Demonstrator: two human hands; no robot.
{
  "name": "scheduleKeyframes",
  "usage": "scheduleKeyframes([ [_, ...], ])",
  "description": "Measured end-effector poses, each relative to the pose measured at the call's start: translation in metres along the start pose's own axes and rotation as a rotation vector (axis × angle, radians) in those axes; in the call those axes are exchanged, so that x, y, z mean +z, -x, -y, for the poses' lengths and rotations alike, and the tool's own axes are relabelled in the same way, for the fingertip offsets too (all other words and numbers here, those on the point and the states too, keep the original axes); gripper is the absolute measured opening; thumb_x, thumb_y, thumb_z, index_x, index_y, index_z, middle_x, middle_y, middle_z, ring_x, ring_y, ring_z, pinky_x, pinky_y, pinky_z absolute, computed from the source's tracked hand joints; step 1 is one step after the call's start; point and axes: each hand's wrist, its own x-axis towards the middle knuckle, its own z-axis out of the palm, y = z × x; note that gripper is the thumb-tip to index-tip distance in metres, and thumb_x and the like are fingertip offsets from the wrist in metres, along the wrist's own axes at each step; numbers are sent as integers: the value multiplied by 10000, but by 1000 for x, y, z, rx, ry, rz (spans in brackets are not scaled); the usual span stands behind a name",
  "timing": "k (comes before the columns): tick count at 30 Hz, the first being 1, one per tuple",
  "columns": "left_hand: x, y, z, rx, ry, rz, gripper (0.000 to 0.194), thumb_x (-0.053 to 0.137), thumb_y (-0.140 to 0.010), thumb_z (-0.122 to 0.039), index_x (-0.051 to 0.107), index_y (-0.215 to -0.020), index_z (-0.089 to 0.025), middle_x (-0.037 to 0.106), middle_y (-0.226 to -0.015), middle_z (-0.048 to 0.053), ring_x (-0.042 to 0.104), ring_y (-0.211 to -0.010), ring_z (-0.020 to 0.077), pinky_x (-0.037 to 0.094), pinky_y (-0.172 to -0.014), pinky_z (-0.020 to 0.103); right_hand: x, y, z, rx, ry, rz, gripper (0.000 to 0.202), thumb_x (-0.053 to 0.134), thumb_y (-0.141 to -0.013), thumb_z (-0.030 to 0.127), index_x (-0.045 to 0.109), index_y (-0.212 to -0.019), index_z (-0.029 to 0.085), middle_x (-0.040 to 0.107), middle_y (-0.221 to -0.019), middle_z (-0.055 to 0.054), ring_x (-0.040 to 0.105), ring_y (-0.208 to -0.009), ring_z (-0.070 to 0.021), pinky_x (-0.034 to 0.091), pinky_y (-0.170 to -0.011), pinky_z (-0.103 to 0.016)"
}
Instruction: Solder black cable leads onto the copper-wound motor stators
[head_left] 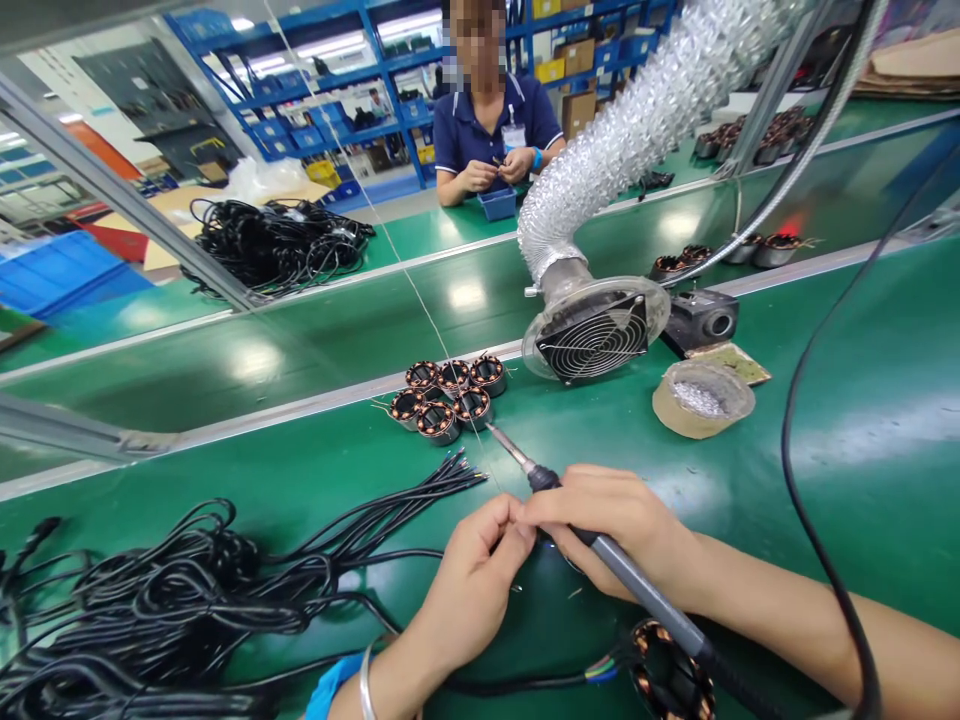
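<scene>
At a green bench (pixel 847 480), the right hand (pixel 634 515) wraps a soldering iron (pixel 645 585), its tip angled toward 6 copper-wound stators (pixel 439 425); contact cannot be told. The left hand (pixel 476 580) pinches thumb and forefinger together, seemingly on a thin wire (pixel 405 270) descending from above. 1 nearer stator (pixel 651 640) lies below the iron's handle, beside coloured leads (pixel 601 668). The step looks like soldering; the next move calls for fingers steady and clear of the hot tip.
</scene>
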Motion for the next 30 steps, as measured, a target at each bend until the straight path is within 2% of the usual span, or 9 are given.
scheduleKeyframes([
  [5,-6,-1,-8,2,-118,42,315,493,-952,-447,533,-782,-184,467,-685,-23,396,-649,140,326,-604,246,-2,3,4,-3,11,-54,236,503,-883,41,626,-1035,175,685,-768,-25,558,-610,-131,463,-579,-246],
  [12,-5,-1,-8,-18,-104,37,330,475,-950,-462,471,-748,-201,427,-648,-44,372,-615,134,317,-584,245,-2,3,8,35,77,-89,228,505,-865,75,616,-1029,188,637,-731,-11,548,-609,-140,484,-578,-257],
  [20,-7,4,-17,64,-383,25,268,452,-981,-394,555,-837,-194,541,-771,-6,470,-733,157,355,-680,263,-1,6,5,-3,10,-78,250,500,-885,37,614,-1067,165,686,-800,-29,582,-653,-134,491,-605,-251],
  [22,-7,3,-17,46,-317,30,279,469,-970,-411,546,-818,-191,525,-747,-10,460,-722,152,357,-676,259,-2,7,6,9,-1,-75,255,505,-874,31,613,-1065,159,675,-793,-25,573,-645,-130,485,-602,-250],
  [25,-6,-1,-12,-26,-69,54,335,529,-923,-468,505,-743,-187,472,-668,-32,397,-608,117,328,-576,231,0,8,6,9,-7,-53,279,498,-862,34,610,-1084,162,664,-776,-21,562,-633,-136,480,-588,-258],
  [28,-3,-3,-5,-216,191,100,377,593,-858,-513,471,-705,-191,396,-565,-76,226,-433,59,175,-418,209,3,8,5,1,-16,-51,292,492,-865,25,606,-1094,167,667,-787,-27,564,-651,-143,482,-598,-263],
  [30,-1,-4,-3,-341,336,135,373,620,-825,-503,453,-691,-198,342,-507,-104,127,-383,39,79,-377,210,4,9,4,-11,-26,-61,296,485,-870,18,602,-1093,172,667,-792,-30,565,-660,-145,483,-605,-263],
])
